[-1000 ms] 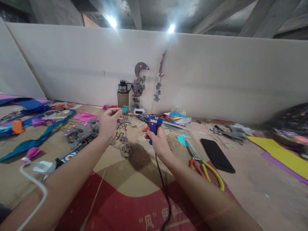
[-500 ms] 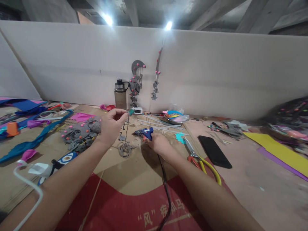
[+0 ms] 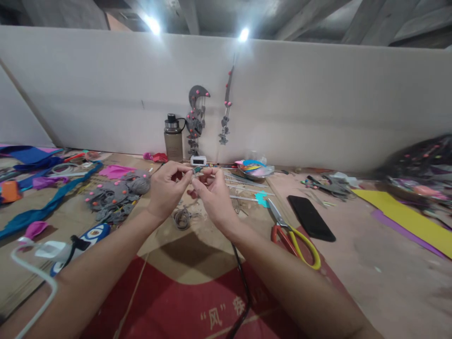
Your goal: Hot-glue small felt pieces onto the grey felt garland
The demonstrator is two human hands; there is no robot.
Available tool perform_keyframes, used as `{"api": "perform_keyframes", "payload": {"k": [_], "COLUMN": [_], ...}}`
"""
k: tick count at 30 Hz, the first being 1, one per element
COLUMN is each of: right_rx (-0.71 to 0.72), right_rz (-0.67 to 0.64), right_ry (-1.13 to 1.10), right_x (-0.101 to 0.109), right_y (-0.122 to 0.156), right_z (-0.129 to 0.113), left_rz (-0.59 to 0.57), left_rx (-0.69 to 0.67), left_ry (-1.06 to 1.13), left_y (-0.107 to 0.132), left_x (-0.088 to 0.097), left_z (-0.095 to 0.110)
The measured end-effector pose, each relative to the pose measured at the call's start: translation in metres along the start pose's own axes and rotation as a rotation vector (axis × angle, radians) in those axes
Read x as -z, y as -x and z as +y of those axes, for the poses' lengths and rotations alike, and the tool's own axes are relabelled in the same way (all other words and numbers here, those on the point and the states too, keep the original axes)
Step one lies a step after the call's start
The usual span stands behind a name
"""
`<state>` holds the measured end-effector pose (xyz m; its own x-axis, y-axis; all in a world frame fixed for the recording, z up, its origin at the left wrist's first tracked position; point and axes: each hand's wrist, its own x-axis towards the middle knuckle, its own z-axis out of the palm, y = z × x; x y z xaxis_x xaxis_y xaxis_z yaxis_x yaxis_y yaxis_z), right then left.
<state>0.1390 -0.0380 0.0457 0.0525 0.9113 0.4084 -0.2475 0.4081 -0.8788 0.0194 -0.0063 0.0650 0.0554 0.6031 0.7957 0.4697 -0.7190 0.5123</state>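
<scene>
A small dark green felt piece (image 3: 197, 169) is held up between my two hands above the cardboard. My left hand (image 3: 170, 186) is closed in a pinch at its left edge. Opposite it, my right hand (image 3: 211, 193) has thumb and fingers brought together at the piece's right side. Below them a coil of thin grey cord (image 3: 181, 218) lies on the cardboard. The glue gun is hidden behind my right hand, and only its black cable (image 3: 241, 268) shows, running toward me.
Scissors (image 3: 282, 226) with red and yellow handles and a black phone (image 3: 310, 217) lie at right. Grey felt pieces with coloured balls (image 3: 109, 195) sit at left. A bottle (image 3: 173, 141) and small white digital clock (image 3: 198, 161) stand against the white partition (image 3: 300, 103).
My right hand has let go of the blue glue gun and risen to meet my left hand at the green felt piece. My left hand has shifted slightly right.
</scene>
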Motion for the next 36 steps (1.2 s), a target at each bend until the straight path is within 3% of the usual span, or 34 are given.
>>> {"api": "perform_keyframes", "payload": {"k": [2, 9, 17, 25, 36], "right_rx": [-0.007, 0.174, 0.082, 0.042, 0.006], "right_rz": [0.034, 0.104, 0.170, 0.222, 0.244], "right_ry": [0.056, 0.356, 0.339, 0.303, 0.209], "right_x": [0.001, 0.009, 0.008, 0.010, 0.014], "right_y": [-0.001, -0.001, -0.004, -0.007, -0.009], "right_z": [0.000, -0.005, -0.003, -0.002, 0.003], "left_rz": [0.003, -0.027, -0.045, -0.072, -0.126], "left_rx": [0.050, 0.301, 0.461, 0.541, 0.551], "left_ry": [0.025, 0.266, 0.535, 0.692, 0.726], "left_y": [0.000, 0.000, -0.001, 0.000, 0.000], "left_x": [-0.001, -0.008, -0.013, -0.013, -0.013], "left_z": [-0.001, -0.003, 0.000, 0.005, 0.008]}}
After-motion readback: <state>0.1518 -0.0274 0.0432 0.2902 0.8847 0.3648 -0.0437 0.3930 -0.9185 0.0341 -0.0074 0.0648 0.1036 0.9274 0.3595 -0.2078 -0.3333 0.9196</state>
